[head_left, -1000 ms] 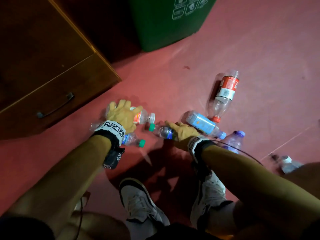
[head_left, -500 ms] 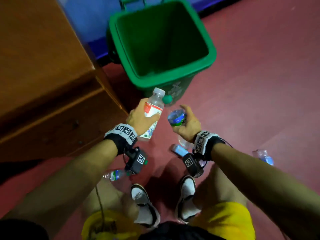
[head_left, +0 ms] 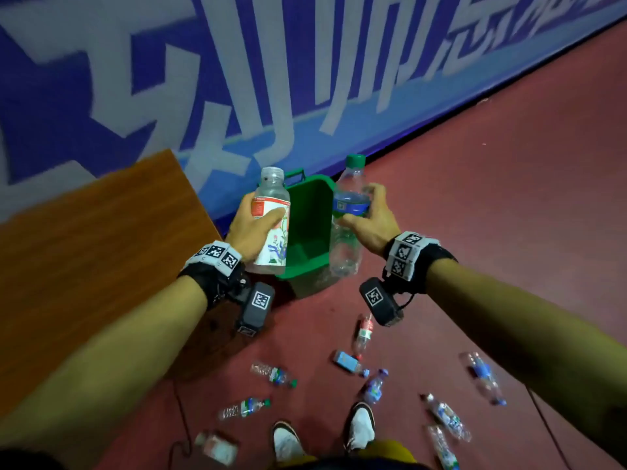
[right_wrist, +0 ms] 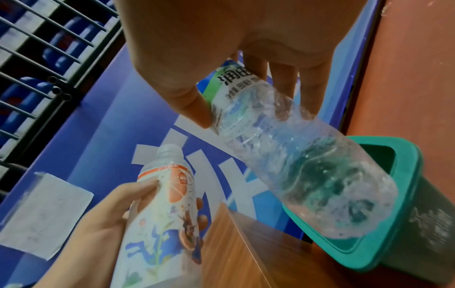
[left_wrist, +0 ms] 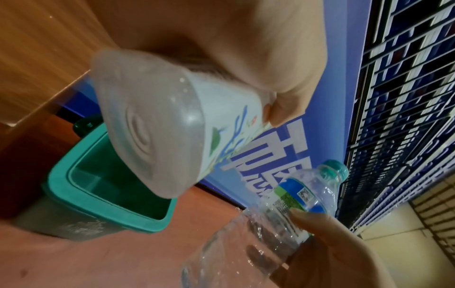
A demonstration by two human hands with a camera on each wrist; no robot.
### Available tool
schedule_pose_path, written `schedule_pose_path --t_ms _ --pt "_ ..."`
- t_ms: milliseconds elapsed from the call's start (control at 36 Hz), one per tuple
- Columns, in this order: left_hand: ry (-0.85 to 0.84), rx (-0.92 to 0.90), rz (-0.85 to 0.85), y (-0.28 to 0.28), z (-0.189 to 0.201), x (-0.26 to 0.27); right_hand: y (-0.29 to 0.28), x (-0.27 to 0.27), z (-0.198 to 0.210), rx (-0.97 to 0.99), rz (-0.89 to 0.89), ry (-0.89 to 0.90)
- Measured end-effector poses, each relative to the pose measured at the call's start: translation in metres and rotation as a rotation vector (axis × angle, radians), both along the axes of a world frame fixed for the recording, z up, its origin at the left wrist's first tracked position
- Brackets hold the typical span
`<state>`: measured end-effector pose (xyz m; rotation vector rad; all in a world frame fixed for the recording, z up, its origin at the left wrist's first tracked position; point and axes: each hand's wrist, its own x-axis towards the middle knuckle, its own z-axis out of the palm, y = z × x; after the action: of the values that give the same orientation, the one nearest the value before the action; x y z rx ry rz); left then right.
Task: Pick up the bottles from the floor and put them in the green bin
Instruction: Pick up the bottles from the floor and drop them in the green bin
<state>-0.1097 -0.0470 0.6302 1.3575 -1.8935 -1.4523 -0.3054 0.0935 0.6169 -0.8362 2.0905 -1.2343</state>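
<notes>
My left hand (head_left: 252, 227) grips a white-labelled bottle (head_left: 273, 228) with flower print and no cap, held upright. My right hand (head_left: 368, 217) grips a clear crumpled bottle (head_left: 347, 212) with a blue label and green cap, also upright. Both are held in the air in front of the green bin (head_left: 310, 228), which stands open on the red floor by the blue wall. In the left wrist view the white bottle (left_wrist: 172, 126) hangs above the bin (left_wrist: 103, 196). The right wrist view has the clear bottle (right_wrist: 295, 159) over the bin's rim (right_wrist: 403, 194).
A wooden cabinet (head_left: 95, 259) stands left of the bin. Several bottles (head_left: 351, 362) lie scattered on the red floor (head_left: 509, 198) around my shoes (head_left: 361, 425). A blue banner wall (head_left: 237, 79) runs behind the bin. A thin cable (head_left: 185, 418) lies on the floor at lower left.
Both hands took a bottle from the floor and lifted it up in front of the bin. The view rose as I stood up, and the bin now looks farther away.
</notes>
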Motion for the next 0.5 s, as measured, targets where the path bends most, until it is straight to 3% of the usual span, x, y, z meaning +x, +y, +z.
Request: schedule_pose_path --t_ms 222,500 --pt "0.004 -0.066 0.039 0.015 0.019 -0.017 0.006 -0.026 0.024 -0.027 0.016 -0.108" --pt "-0.016 -0.014 0.103 0.017 -0.010 -0.039 -0.007 -0.053 0.018 -0.010 -0.030 -0.036"
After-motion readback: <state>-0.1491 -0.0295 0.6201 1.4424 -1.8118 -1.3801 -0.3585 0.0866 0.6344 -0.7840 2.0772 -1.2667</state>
